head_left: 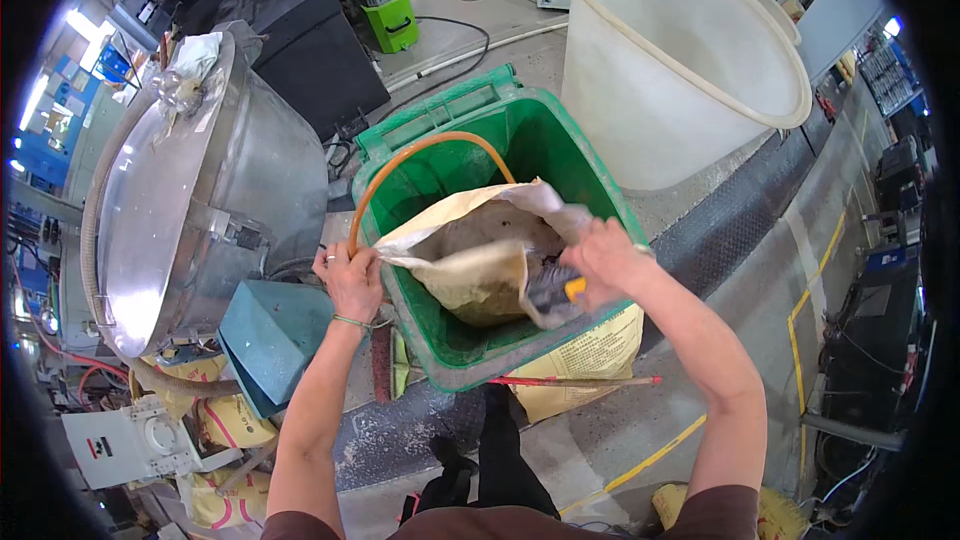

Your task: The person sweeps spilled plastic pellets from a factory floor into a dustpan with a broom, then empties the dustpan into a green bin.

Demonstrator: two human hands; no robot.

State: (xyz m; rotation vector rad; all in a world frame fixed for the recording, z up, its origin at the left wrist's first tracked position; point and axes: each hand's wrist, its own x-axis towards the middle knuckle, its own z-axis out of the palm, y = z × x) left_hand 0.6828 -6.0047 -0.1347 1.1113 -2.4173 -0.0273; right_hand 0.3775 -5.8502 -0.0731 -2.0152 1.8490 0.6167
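A tan paper sack (pixel 470 285) sits with its mouth open inside a green wheeled bin (pixel 585 145); its inside looks greyish brown. My left hand (pixel 350 280) is closed on the sack's left corner, at the bin's rim. At the other side of the mouth, my right hand (pixel 605 258) is closed around a dark-and-yellow tool (pixel 573 289), close against the sack's right edge. Motion smears the tool and that edge, so its exact kind is unclear. An orange hose (pixel 440 137) arches over the bin, one end near my left hand, the other behind the sack.
A large whitish tub (pixel 640 90) stands at the far right, a round metal vessel (pixel 265 160) at the left. A blue-grey scoop-shaped container (pixel 270 335) and a brush (pixel 382 365) lie left of the bin. A red-tipped stick (pixel 580 381) crosses a yellowish sack (pixel 590 360) in front.
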